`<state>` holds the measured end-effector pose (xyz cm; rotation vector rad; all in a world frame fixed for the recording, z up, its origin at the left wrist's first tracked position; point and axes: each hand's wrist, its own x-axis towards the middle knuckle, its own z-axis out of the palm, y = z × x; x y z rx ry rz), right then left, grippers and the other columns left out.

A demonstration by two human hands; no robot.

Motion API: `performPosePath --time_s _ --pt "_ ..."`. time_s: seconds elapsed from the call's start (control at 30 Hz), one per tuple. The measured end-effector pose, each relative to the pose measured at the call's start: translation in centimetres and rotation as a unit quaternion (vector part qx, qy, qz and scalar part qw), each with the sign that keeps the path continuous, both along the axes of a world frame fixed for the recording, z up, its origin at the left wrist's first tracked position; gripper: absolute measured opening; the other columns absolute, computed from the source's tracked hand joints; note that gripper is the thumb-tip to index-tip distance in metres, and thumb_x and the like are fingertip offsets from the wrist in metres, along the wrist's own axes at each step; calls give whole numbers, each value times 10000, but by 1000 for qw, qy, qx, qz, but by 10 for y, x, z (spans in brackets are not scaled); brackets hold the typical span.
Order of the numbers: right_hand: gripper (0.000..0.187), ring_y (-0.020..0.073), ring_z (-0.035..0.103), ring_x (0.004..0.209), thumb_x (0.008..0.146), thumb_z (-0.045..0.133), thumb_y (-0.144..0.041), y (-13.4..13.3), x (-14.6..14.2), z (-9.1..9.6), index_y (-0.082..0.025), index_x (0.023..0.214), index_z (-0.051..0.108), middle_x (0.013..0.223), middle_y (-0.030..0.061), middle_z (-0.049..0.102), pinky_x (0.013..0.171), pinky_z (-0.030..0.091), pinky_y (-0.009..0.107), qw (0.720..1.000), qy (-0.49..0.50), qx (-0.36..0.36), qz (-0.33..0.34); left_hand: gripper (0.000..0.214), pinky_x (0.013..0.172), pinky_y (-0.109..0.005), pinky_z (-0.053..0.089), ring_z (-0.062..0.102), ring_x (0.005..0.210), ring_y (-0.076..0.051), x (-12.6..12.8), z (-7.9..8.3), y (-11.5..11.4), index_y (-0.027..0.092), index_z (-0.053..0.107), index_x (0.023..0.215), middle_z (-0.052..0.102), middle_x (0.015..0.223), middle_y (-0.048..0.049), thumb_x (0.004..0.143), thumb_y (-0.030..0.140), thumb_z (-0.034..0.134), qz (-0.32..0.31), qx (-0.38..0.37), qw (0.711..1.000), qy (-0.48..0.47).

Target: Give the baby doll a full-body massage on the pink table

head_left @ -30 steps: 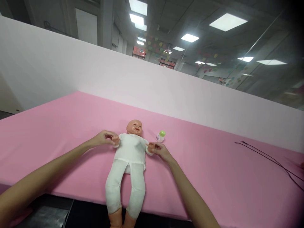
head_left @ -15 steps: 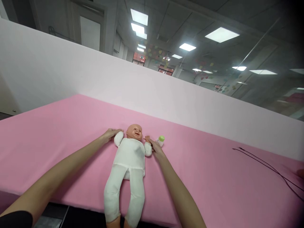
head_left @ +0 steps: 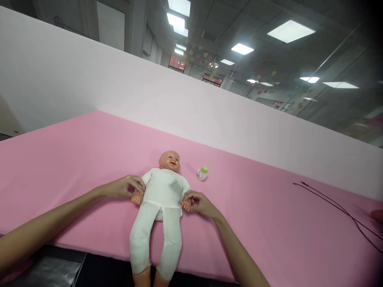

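A baby doll (head_left: 163, 199) in a white suit lies on its back on the pink table (head_left: 74, 159), head away from me, feet hanging over the near edge. My left hand (head_left: 124, 186) is closed round the doll's arm on the left, held down by its hip. On the other side my right hand (head_left: 199, 202) pinches the doll's other hand, also low beside the body. A small bottle with a green cap (head_left: 202, 173) lies on the table just right of the doll's head.
A white partition wall (head_left: 209, 115) runs along the far side of the table. Thin black cables (head_left: 335, 203) lie at the right, where a bit of another person's hand (head_left: 377, 215) shows at the frame edge. Dark floor lies below the near table edge.
Both of my hands have brought the doll's arms down from beside its head to beside its hips. The bottle has not moved.
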<state>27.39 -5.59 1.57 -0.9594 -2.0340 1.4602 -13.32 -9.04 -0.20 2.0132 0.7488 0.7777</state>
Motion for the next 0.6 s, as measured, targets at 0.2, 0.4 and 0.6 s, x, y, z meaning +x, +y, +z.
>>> performPosePath --time_s 0.2,0.4,0.6 --pt "437 187 634 796 755 838 -505 39 -22 5 -202 1061 771 955 58 746 689 496 296 971 121 -30 -202 340 789 -335 513 676 874 -239 17 18 36 184 784 937 756 945 -76 763 472 828 202 -102 962 -153" --pt "399 196 674 776 742 803 -488 79 -40 -13 -178 992 799 856 61 767 638 534 278 924 154 -161 -310 550 609 -287 472 642 692 -195 38 18 74 144 738 879 717 760 -61 687 655 809 371 -206 880 -214" --pt "469 154 588 601 712 813 -526 73 -34 -10 -168 1014 794 755 37 726 511 461 263 924 148 -164 -313 588 579 -317 503 677 668 -232 29 12 76 126 715 913 716 718 -84 650 637 840 365 -237 876 -209"
